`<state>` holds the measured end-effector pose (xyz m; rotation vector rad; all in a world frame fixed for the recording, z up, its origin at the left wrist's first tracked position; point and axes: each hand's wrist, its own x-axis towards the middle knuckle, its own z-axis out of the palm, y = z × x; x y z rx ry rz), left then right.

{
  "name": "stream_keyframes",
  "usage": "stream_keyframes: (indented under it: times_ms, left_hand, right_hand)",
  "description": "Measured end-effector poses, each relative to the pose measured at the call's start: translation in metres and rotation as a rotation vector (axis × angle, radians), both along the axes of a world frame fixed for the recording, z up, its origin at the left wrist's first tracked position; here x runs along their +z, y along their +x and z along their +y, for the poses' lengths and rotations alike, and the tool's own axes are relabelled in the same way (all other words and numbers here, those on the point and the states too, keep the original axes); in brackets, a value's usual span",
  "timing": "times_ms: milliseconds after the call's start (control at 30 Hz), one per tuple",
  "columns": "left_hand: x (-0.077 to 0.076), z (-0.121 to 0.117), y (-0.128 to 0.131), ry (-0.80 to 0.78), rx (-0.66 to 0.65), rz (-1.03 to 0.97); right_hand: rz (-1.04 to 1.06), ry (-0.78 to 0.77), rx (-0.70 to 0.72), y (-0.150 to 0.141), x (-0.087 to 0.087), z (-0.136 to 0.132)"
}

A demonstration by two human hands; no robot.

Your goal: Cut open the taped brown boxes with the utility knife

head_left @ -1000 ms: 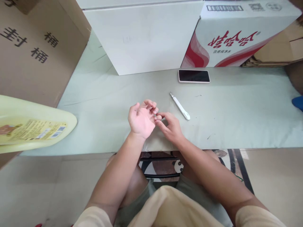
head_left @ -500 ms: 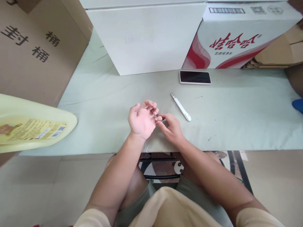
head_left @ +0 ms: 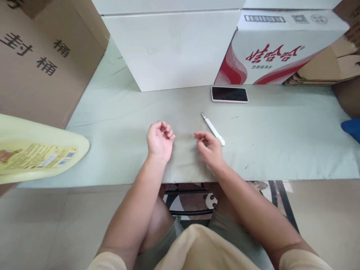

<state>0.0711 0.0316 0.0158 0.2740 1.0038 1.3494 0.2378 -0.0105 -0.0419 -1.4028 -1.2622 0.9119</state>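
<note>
My left hand (head_left: 161, 141) is raised above the table, palm turned up and fingers curled in; whatever they may hold is too small to make out. To its right, my right hand (head_left: 211, 150) hovers palm down, thumb and fingers slightly apart, with nothing visible between them. Just behind it lies a slim white scalpel-like handle (head_left: 213, 129) with a metal tip, its rounded, slotted end close to the knuckles. Farther back, a phone (head_left: 230, 94) in a pale case rests with its dark screen up.
A white box (head_left: 174, 52) and a red-and-white carton (head_left: 275, 56) stand along the back of the cloth-covered table (head_left: 112, 150). At left are a brown carton (head_left: 56, 93) and a yellow bottle (head_left: 81, 144). Folded cardboard (head_left: 317, 71) and something blue (head_left: 351, 128) are at right.
My hands have come apart: the left moved left and its fingers curled in, the right moved right toward the white handle. The small piece between the fingertips no longer shows.
</note>
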Motion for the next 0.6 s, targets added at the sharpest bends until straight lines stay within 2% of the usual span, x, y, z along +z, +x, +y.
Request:
stream_keyframes:
  times_ms: [67,167,400,600]
  left_hand:
    - [0.001,0.004,-0.002,-0.085,0.046,-0.038]
    - [0.004,0.005,-0.004,-0.133,0.048,-0.112]
    - [0.007,0.004,-0.002,-0.149,0.044,-0.143]
    - [0.009,0.004,-0.003,-0.171,0.044,-0.158]
  right_hand:
    - [0.148,-0.090,-0.104,0.008,0.001,0.005]
    - [0.264,-0.115,-0.212,0.017,0.005,0.009]
    - [0.233,-0.137,-0.214,0.015,0.014,0.007]
    - [0.200,-0.089,-0.223,0.014,0.017,0.005]
